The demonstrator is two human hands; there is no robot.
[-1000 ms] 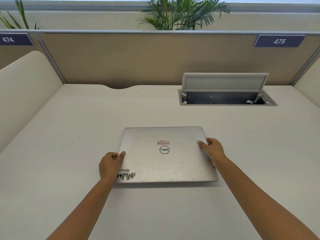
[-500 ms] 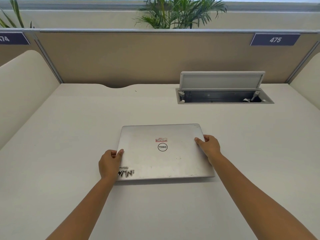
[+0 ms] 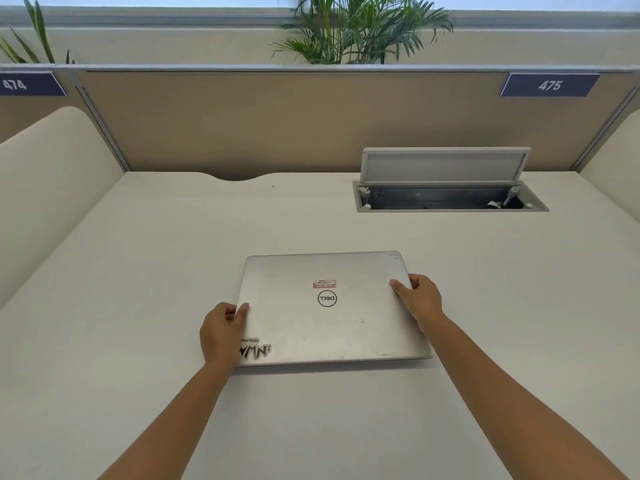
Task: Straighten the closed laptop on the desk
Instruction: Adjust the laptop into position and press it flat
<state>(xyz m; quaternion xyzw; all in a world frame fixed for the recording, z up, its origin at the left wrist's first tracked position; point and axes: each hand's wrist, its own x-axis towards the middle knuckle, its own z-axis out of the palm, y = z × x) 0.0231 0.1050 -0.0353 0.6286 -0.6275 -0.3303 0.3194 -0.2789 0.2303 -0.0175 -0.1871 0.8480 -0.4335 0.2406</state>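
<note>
A closed silver laptop point(image 3: 332, 327) with a round logo and stickers lies flat in the middle of the white desk point(image 3: 138, 271). Its edges run almost parallel to the desk's back panel, the right side tilted very slightly. My left hand point(image 3: 221, 332) grips its left edge near the front corner, thumb on the lid. My right hand point(image 3: 420, 299) grips the right edge further back, fingers curled over the side.
An open cable box point(image 3: 446, 195) with a raised flap is set into the desk at the back right. A beige partition point(image 3: 294, 123) closes off the back, with curved side dividers left point(image 3: 45, 188) and right. Plants stand behind the partition.
The laptop and both hands have barely shifted on the desk; the small differences come mostly from the camera moving. Both hands keep their grip on the side edges.
</note>
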